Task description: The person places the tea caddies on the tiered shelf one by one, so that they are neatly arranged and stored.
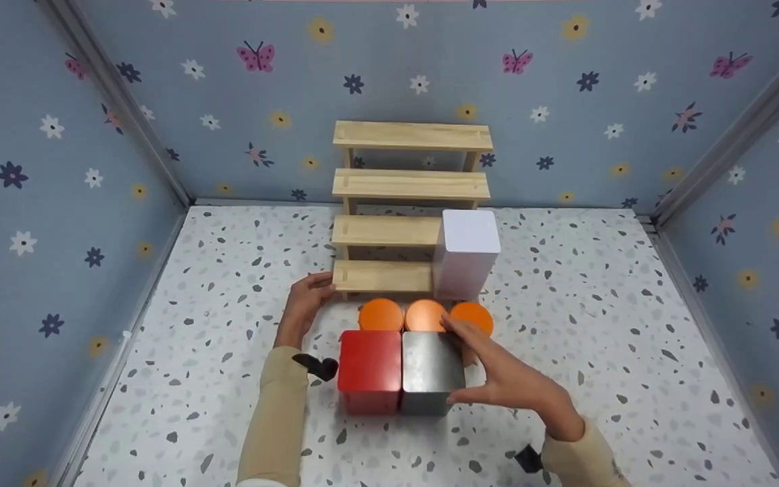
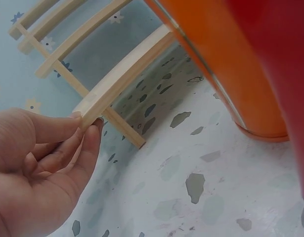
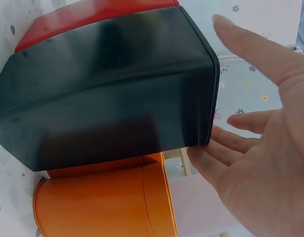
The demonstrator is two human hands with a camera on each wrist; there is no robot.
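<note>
My left hand [image 1: 305, 304] pinches the left end of the lowest board of a stepped wooden rack [image 1: 383, 276], thumb on top and fingers beneath in the left wrist view. My right hand [image 1: 508, 372] is beside a dark, shiny square tin [image 1: 433, 362], its fingers spread. In the right wrist view some fingertips meet the tin's lid edge, while the thumb [image 3: 245, 44] stands apart from it. A red square tin [image 1: 370, 360] stands directly left of the dark one. Behind these two are three round orange tins [image 1: 381, 316] in a row, the rightmost partly hidden by my right hand.
A tall white box-shaped tin [image 1: 470, 233] stands before the rack's right side, hiding its lower right boards. The speckled table [image 1: 599, 311] extends to both sides. Flower-patterned panels [image 1: 416, 81] enclose the back and sides.
</note>
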